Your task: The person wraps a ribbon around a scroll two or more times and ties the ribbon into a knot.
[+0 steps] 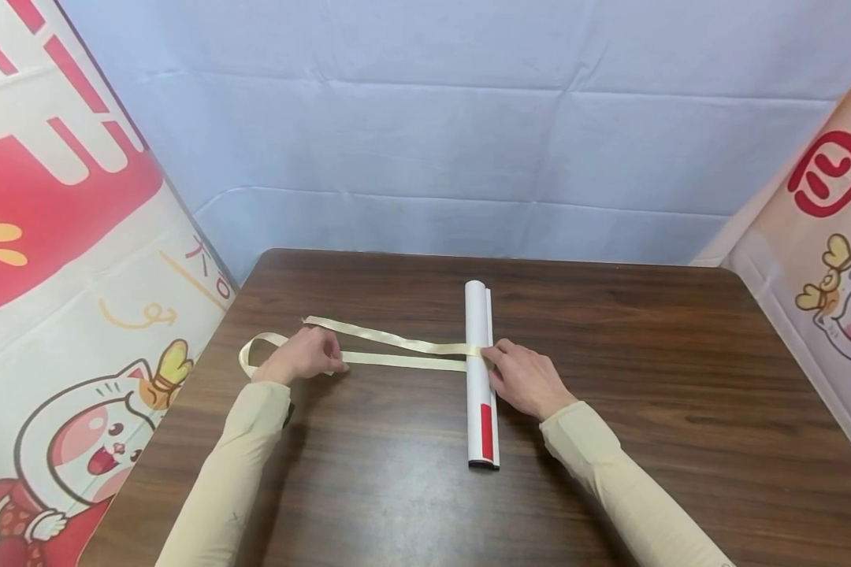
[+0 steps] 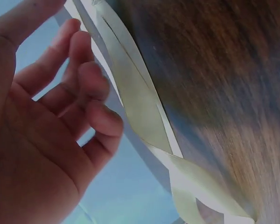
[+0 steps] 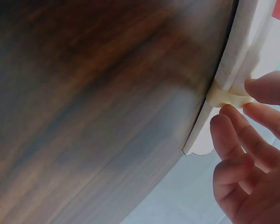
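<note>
A white paper roll (image 1: 477, 394) with a red patch lies lengthwise on the table. Pale yellow ribbon (image 1: 404, 362) passes around its middle, and two lengths run left from it. My left hand (image 1: 303, 356) pinches the lower length at the left, where the ribbon bends into a loop; in the left wrist view the pinching tips are cut off, and twisted ribbon (image 2: 135, 98) hangs beside the palm. At the roll's right side, my right hand (image 1: 528, 378) holds the ribbon band (image 3: 226, 98) between thumb and index finger, against the roll (image 3: 240, 56).
The dark wood table (image 1: 645, 339) stretches out on both sides of the roll. A pale blue cloth (image 1: 425, 142) hangs behind its far edge. Printed cartoon panels (image 1: 78, 441) stand at the left and right.
</note>
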Demonstrator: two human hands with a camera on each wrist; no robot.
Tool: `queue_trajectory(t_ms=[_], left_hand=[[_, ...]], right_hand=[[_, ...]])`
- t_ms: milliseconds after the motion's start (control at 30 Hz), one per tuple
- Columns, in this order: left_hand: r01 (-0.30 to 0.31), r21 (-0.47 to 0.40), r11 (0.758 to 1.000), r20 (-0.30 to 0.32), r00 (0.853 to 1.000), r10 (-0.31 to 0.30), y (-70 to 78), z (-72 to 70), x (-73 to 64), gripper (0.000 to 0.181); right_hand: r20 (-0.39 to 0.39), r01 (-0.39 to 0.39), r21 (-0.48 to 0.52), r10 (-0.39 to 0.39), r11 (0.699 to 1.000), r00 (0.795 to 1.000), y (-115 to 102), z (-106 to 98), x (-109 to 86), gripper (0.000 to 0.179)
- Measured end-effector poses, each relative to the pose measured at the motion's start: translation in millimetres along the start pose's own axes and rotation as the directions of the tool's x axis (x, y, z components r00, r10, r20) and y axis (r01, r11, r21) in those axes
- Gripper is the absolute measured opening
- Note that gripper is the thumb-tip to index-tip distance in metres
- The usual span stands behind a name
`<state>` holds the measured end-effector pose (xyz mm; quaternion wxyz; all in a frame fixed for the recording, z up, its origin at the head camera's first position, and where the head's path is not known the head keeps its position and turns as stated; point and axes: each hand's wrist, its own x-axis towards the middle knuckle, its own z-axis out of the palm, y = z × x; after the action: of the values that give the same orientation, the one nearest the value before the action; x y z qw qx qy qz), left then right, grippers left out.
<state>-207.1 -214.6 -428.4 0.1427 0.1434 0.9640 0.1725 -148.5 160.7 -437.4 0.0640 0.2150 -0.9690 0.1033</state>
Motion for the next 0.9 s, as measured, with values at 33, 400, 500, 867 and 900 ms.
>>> queue_trajectory(t_ms=[33, 400, 500, 867, 900], left_hand=[[0.026, 0.007, 1.0, 0.019, 0.999, -0.026, 1.6, 0.4, -1.0, 0.023], [0.064, 0.056, 0.996, 0.048, 0.997, -0.067, 2.1, 5.9, -2.1, 0.02], [0.057, 0.043, 0.997, 0.052, 0.997, -0.059, 2.4, 5.9, -1.8, 0.013], [0.003, 0.041, 0.999, 0.038, 0.999, -0.005, 6.4, 6.5, -2.3, 0.013], [0.0, 0.02, 1.0, 0.051, 0.999, -0.001, 7.5, 6.4, -2.2, 0.014]], right_hand=[[0.001, -0.001, 0.0, 0.001, 1.0, 1.0, 0.1, -0.1, 0.0, 0.032], [0.008, -0.004, -0.003, 0.004, 1.0, 1.0, 1.1, -0.2, -0.5, 0.032], [0.004, -0.001, -0.005, 0.001, 1.0, 1.0, 1.4, 0.0, -0.5, 0.032], [-0.001, 0.003, 0.001, -0.003, 1.0, 1.0, 1.5, 0.7, -0.3, 0.031], [-0.002, 0.003, 0.0, -0.003, 1.0, 1.0, 1.5, 0.9, -0.2, 0.031]])
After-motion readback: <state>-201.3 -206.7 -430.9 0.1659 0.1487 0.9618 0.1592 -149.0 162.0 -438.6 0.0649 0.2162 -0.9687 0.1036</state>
